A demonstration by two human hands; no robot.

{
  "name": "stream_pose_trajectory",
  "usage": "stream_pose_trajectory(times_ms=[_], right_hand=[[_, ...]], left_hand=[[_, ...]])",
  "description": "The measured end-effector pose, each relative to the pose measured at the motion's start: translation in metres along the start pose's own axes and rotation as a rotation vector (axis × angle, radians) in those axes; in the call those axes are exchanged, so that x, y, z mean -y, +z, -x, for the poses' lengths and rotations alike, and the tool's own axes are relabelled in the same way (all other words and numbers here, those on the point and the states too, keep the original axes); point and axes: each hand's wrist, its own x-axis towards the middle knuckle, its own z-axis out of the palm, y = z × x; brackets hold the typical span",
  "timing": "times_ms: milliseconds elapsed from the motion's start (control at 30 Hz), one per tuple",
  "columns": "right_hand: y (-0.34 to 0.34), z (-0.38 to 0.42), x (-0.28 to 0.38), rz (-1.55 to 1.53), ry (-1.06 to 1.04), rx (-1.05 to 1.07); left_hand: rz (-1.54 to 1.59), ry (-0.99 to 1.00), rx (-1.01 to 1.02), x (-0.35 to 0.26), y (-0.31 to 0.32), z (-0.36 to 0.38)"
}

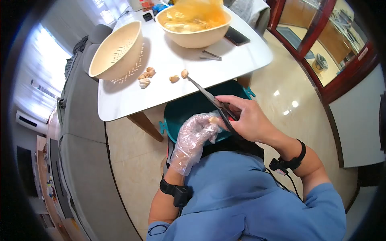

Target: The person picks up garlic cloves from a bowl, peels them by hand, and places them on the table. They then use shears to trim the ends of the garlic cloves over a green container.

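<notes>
My right hand (253, 120) grips black-handled scissors (206, 93), whose blades point up and left past the table's front edge. My left hand (193, 134), in a clear plastic glove, pinches a small pale piece (214, 120) that looks like a garlic clove, close beside the scissor handles. Both hands are over a teal bin (177, 114) at my lap. Near the blade tips lies a tan clove-like piece (184, 74) on the white table (161, 94). Another similar piece (174, 79) and a small cluster (146, 76) lie to its left.
A beige perforated basket (116, 54) tilts at the table's left side. A beige bowl (193, 38) holding a yellow plastic bag (195, 16) stands at the back, with a phone (237, 36) and a small metal tool (211, 56) near it. A grey sofa (84, 120) runs along the left.
</notes>
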Motion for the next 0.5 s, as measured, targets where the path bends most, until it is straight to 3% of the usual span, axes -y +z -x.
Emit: stream_pose_trajectory(times_ms=[100, 400, 500], right_hand=[[-0.016, -0.006, 0.018, 0.255, -0.058, 0.120], [-0.013, -0.013, 0.017, 0.345, -0.188, 0.174], [-0.008, -0.012, 0.015, 0.249, -0.209, 0.123]], left_hand=[[-0.121, -0.014, -0.013, -0.012, 0.001, 0.001], [-0.273, -0.049, 0.034, -0.015, -0.003, -0.001], [-0.369, -0.023, 0.040, -0.018, -0.001, 0.003]])
